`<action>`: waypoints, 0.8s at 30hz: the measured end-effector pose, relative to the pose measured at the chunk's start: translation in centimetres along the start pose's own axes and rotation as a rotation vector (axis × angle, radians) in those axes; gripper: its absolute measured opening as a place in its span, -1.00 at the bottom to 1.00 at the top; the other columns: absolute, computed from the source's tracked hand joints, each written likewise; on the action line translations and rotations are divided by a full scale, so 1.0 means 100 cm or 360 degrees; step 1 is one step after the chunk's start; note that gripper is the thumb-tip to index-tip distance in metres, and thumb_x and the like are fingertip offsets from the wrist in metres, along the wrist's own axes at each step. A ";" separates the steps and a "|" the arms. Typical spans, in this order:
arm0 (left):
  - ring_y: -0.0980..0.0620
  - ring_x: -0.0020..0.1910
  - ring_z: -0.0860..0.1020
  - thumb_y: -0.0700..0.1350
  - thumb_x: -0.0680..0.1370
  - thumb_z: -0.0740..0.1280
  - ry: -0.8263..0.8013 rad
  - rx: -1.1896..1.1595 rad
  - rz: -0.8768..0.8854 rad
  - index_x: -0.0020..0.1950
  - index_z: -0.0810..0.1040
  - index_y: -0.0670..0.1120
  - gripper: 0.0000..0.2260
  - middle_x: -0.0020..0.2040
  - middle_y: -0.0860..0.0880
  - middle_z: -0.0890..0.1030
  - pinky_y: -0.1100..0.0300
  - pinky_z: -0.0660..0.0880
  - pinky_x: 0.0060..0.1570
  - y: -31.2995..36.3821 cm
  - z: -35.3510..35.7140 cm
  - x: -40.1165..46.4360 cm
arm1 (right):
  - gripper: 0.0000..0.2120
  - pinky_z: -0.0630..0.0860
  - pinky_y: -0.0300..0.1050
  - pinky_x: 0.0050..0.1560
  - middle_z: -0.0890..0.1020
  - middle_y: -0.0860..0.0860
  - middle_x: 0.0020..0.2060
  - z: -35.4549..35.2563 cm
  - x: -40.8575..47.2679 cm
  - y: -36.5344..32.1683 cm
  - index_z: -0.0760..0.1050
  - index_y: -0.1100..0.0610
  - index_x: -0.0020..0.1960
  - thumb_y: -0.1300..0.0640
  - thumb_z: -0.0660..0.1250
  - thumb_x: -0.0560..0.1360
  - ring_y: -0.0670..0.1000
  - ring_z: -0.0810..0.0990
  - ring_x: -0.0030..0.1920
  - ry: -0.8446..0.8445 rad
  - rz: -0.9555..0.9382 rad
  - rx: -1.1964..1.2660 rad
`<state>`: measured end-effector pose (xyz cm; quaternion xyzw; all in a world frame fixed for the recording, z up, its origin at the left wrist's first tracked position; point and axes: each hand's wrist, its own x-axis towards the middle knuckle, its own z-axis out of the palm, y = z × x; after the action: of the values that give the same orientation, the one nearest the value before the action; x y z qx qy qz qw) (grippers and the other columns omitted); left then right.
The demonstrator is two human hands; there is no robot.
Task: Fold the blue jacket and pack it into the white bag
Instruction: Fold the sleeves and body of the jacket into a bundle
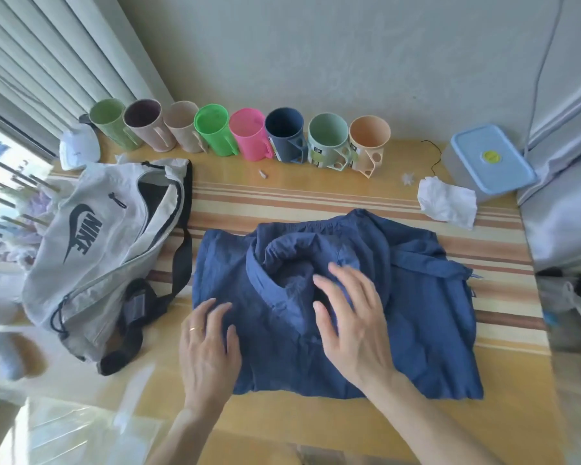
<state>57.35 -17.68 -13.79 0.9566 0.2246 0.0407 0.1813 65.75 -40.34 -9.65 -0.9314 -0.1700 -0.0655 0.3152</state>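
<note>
On the blue jacket (416, 313), both hands flat, left hand (208, 350) and right hand (353, 330), fingers spread, each grip wide.

Daylight came in from the window (0, 169) at the left of the frame, blowing out that edge to near white. The worktop (316, 196) was evenly bright, with soft shadows. Glare streaked the lower left corner. Straight lines bowed toward the edges, and the far left and right margins were smeared and blurred.
</note>
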 end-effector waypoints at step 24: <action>0.16 0.49 0.39 0.17 0.45 0.49 -0.1412 -0.1365 -0.0139 0.56 0.32 0.24 -0.30 0.45 0.22 0.46 0.12 0.32 0.48 0.204 -0.062 0.027 | -0.53 0.55 0.02 0.16 0.70 0.12 0.21 -0.085 -0.021 0.037 0.55 0.07 0.38 -0.19 0.16 0.65 0.12 0.69 0.19 0.0131 0.1749 0.2097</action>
<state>67.25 -31.40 -0.63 0.7142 0.1305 -0.2819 0.6273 65.00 -48.83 -5.43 -0.5053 0.3134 0.1749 0.7847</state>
